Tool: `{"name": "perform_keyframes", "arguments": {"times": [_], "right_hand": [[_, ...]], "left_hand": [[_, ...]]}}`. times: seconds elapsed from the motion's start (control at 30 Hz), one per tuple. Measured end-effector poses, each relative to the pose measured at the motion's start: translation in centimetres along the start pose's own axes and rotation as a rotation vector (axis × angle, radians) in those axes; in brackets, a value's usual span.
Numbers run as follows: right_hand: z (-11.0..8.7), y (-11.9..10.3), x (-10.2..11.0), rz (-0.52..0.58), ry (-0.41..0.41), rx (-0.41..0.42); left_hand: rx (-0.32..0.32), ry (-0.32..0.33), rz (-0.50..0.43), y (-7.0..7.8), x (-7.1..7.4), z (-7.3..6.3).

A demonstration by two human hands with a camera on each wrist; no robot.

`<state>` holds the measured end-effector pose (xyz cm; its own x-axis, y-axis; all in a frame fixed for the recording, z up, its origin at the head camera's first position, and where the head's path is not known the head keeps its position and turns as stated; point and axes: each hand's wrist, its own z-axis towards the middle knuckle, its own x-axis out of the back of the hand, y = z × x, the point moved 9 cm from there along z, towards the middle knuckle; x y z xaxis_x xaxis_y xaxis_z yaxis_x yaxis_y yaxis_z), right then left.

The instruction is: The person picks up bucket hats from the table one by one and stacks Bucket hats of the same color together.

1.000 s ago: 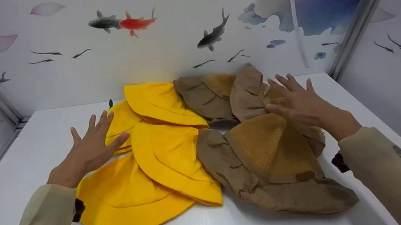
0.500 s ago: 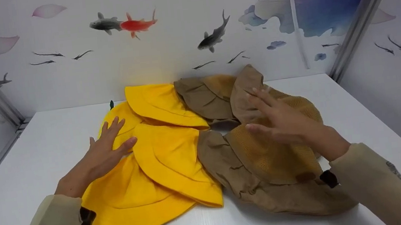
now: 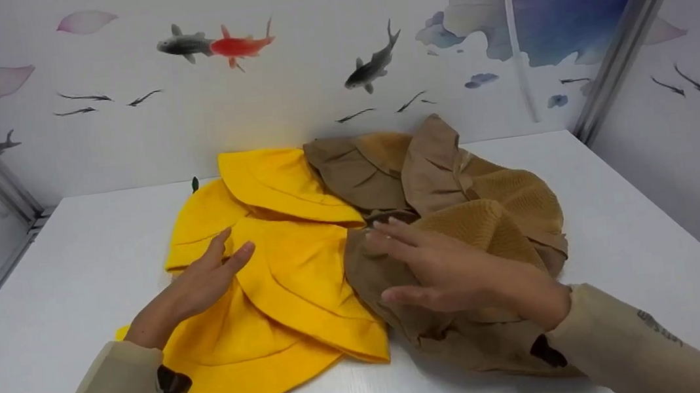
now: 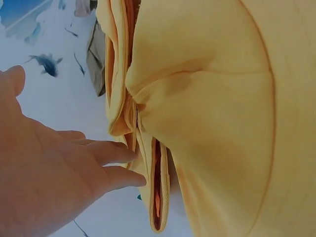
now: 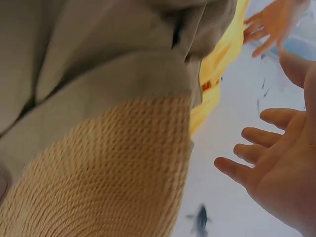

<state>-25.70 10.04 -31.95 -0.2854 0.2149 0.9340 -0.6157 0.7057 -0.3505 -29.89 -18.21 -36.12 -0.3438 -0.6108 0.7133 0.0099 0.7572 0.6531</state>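
Several yellow bucket hats lie overlapping on the left of the white table, soft and folded. To their right overlap several brown hats with tan woven crowns. My left hand is over the yellow hats with fingers extended and holds nothing; in the left wrist view its fingertips come close to a folded yellow brim. My right hand hovers over the front brown hat, palm down, fingers spread and nothing held. The right wrist view shows it apart from the woven crown.
The white table runs back to a white wall painted with fish. Metal frame posts stand at the back corners. A small dark green piece sticks up behind the left yellow hat.
My right hand has moved left and toward me, from the back brown hats to over the front one. My left hand has shifted slightly right and nearer. The hats have stayed in place.
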Motion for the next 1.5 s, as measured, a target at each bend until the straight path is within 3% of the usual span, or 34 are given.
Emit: {"name": "perform_keyframes", "arguments": {"times": [0.17,0.3,0.53,0.77,0.87,1.03,1.27,1.5], "right_hand": [[0.3,-2.4,-1.8,-0.023,-0.072,0.074],[0.0,-3.6,-3.1,-0.042,-0.134,0.092],[-0.8,-5.7,-5.2,-0.035,-0.156,0.089],[-1.4,-6.4,-7.7,0.004,-0.245,0.060],[-1.5,-6.3,-8.5,0.006,-0.283,0.049],[-1.7,-6.4,-9.1,-0.022,-0.273,0.046],[-1.7,-7.4,-8.8,-0.118,-0.127,0.140],[-1.2,-7.2,-8.5,-0.141,-0.041,0.101]], "left_hand": [[0.001,-0.003,0.016,0.1,-1.0,0.4],[-0.015,0.037,-0.043,0.2,-1.4,0.5],[-0.006,0.160,-0.193,0.2,-0.9,0.7],[0.050,0.331,-0.189,0.0,0.2,0.9],[0.064,0.361,-0.216,0.0,0.4,0.8],[0.071,0.290,-0.288,0.1,-0.1,0.9],[0.104,0.178,-0.435,-0.3,-1.4,1.0],[0.077,0.088,-0.637,-0.3,-2.3,0.5]]}}
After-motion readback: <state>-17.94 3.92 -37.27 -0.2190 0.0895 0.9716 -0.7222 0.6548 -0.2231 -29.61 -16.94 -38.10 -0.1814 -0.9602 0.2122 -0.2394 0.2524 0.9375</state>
